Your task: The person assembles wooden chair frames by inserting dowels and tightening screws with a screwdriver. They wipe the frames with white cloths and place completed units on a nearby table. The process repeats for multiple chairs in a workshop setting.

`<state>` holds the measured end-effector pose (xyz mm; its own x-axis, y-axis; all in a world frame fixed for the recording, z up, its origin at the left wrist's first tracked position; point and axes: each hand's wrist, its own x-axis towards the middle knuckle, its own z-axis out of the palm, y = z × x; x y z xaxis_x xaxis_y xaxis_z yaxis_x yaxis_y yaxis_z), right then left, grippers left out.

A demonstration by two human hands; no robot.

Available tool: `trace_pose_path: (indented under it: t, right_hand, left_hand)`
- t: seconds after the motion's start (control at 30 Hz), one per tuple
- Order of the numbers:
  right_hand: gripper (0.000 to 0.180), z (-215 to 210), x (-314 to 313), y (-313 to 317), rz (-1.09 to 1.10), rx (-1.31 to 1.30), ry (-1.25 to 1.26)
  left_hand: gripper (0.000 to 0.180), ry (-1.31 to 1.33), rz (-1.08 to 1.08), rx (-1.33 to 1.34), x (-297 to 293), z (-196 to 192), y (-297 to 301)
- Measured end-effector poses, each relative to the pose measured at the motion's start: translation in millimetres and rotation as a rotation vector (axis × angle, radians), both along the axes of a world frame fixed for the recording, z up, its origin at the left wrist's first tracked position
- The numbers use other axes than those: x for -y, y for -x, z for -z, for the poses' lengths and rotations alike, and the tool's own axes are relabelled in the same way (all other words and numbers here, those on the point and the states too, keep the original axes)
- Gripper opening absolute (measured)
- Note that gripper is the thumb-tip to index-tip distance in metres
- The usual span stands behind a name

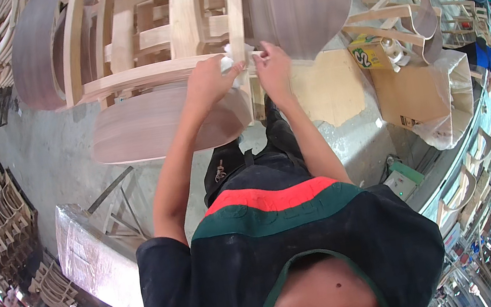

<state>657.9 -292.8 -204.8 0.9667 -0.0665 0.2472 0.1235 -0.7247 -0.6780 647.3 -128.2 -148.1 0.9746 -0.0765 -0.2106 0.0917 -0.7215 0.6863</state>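
While the left hand [207,81] clutches a crumpled white cloth [233,60] against the pale bare-wood chair frame [176,30], the right hand [273,68] pinches the cloth's edge just beside the frame's upright post; rubbing likely works best with steady pressure along the grain.

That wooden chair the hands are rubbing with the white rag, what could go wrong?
The left hand and right hand press a rag on the chair, bare, so a splinter may prick them. The chair looks upturned on a curved panel; hard rubbing might rock it.
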Motion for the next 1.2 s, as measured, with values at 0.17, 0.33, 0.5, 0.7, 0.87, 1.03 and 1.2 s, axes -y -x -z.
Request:
trace_pose_path:
  t: [0.17,0.33,0.5,0.7,0.87,1.03,1.2]
  right_hand:
    - [0.034,-94.2,-63.1,22.7,-0.320,-0.234,-0.500]
    - [0.028,-105.0,-148.8,-1.8,-0.446,-0.272,-0.544]
    - [0.024,-71.2,-239.1,-36.6,-0.432,-0.327,-0.674]
    - [0.027,-6.5,-340.5,-90.7,-0.555,-0.674,-0.382]
    - [0.016,27.0,-406.3,-95.4,-0.598,-0.596,-0.247]
    - [0.021,32.0,-446.7,-93.3,-0.590,-0.463,-0.197]
    - [0.034,-36.1,-393.3,-113.0,-0.962,-0.646,-0.068]
  left_hand:
    - [0.045,0.788,-0.223,-0.128,-52.2,-45.2,23.4]
    - [0.036,1.019,-0.685,-0.134,-136.1,-55.5,34.9]
    - [0.039,0.662,-0.910,0.302,-251.0,-3.6,49.4]
    - [0.052,-0.435,-0.881,0.264,-350.0,30.9,40.0]
    - [0.051,-0.512,-0.764,0.199,-369.7,42.6,27.9]
    - [0.050,-0.516,-0.788,0.276,-373.2,41.6,34.0]
    - [0.052,-0.138,-0.865,0.521,-341.8,-0.3,26.2]
